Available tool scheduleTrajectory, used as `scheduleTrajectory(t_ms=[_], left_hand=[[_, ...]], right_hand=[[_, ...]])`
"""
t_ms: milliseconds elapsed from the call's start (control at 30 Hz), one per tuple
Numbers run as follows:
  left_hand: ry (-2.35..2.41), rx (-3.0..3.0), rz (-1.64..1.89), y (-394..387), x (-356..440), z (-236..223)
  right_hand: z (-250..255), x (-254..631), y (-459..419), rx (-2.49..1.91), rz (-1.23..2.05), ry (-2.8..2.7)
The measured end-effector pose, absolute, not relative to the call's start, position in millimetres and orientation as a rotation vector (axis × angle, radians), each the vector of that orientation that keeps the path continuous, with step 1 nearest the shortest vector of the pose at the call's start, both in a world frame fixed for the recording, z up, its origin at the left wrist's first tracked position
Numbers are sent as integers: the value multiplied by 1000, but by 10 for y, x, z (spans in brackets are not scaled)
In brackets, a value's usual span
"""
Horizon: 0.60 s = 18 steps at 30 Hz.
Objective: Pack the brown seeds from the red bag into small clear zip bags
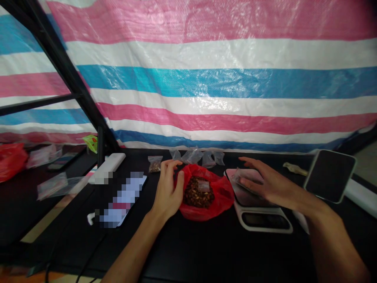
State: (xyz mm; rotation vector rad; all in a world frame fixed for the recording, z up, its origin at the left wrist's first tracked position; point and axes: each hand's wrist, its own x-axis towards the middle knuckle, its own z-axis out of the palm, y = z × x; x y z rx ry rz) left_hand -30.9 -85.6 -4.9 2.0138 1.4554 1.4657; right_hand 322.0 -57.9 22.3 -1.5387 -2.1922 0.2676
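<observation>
A red plastic bag (pixel 222 196) stands with its mouth rolled wide, holding brown seed-like or dried bits (pixel 196 198). A small clear packet (pixel 203 185) lies on top of them. At the bag's left rim is my left hand (pixel 169 190), its fingers apart and holding nothing. My right hand (pixel 263 181) hovers over a white kitchen scale (pixel 244 224), fingers stretched out. Beneath its thumb a small clear zip bag (pixel 236 177) rests on the scale's plate; the hand partly hides it. I cannot make out the scale's display.
Behind the red bag lie several clear zip bags (pixel 193 156) and one filled zip bag (pixel 155 164). A lit phone (pixel 125 204) and a white earphone (pixel 91 218) are to the left. On the right stand a dark-screened device (pixel 330 176) and a pale object (pixel 295 169). Striped sheeting (pixel 206 82) hangs behind.
</observation>
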Motion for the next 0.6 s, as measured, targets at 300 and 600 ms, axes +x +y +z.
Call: scheduleTrajectory(t_ms=[300,600], left_hand=[[1492,1983,1440,-831,-285,-80],[1527,1984,1459,-817,-285,-92]], right_hand=[[108,3318,-611,-1666,307,-2282],[-8,3246,-605,-1678,173,-2240]])
